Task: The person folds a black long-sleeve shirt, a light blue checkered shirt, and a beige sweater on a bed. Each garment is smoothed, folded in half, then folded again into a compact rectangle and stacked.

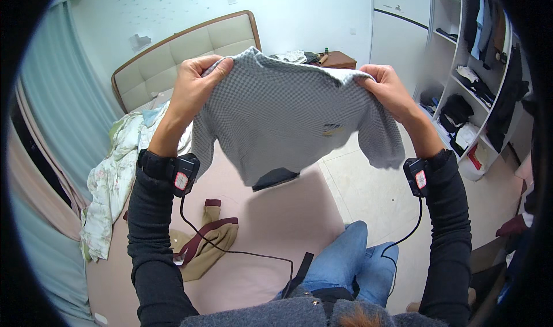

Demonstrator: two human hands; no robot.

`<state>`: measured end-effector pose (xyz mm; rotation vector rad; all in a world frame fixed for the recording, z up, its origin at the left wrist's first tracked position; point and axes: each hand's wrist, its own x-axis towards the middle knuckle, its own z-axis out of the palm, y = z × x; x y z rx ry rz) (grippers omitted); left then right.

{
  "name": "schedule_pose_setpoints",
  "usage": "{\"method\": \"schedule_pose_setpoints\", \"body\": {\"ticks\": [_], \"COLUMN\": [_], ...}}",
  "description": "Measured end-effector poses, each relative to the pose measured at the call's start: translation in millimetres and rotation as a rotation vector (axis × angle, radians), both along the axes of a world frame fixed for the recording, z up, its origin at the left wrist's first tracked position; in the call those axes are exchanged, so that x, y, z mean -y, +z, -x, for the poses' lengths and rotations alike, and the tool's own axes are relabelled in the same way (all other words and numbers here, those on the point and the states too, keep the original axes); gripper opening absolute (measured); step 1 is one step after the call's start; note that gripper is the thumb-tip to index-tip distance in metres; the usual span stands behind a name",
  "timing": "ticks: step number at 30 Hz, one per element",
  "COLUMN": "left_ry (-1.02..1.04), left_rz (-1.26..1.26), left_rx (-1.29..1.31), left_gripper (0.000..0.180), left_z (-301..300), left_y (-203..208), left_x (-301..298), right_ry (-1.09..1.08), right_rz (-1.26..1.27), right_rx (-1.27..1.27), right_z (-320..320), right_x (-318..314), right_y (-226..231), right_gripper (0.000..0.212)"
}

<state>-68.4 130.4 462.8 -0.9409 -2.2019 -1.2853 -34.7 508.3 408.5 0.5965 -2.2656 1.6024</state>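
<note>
A grey checked shirt [276,114] hangs spread out in the air between my two hands, above the edge of the bed. My left hand [199,85] pinches its upper left part, thumb on top. At the upper right, my right hand [389,88] is closed on the cloth in the same way. The shirt has short-looking sleeves, a small printed mark at the right and a dark patch at its lower edge. Below, a tan garment with maroon trim [213,240] lies crumpled on the pink bed sheet [259,229].
A floral quilt [124,166] is bunched at the bed's left, by teal curtains [69,85]. Beyond the padded headboard [190,50], a wooden nightstand [340,60] holds folded cloth. At right stands an open wardrobe [472,85] with clothes. Black cables run from devices on my wrists.
</note>
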Motion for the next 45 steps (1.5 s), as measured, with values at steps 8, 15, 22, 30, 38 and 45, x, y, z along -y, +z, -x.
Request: {"method": "schedule_pose_setpoints", "body": {"ticks": [8,15,22,30,38,45], "left_ry": [0.027,0.185,0.246,0.444,0.674,0.77], "left_rz": [0.011,0.134,0.299,0.599,0.666,0.711], "left_rx": [0.014,0.151,0.198,0.472,0.865,0.804], "left_gripper": [0.024,0.026,0.032,0.066,0.098,0.067], "left_z": [-24,-66,22,-20,-162,-191], "left_y": [-2,12,-65,-365,-439,-353], "left_x": [28,59,63,252,246,368], "right_ry": [-0.08,-0.031,-0.114,0.066,0.587,0.355], "right_rz": [0.008,-0.178,-0.245,-0.369,0.024,0.061], "right_rx": [-0.014,-0.2,-0.004,-0.128,-0.175,-0.192], "right_z": [-2,-14,71,3,-200,-187], "right_x": [21,20,64,117,163,189], "right_y": [8,23,-48,-178,-63,-27], "right_gripper": [0.043,0.041,0.033,0.023,0.014,0.016]}}
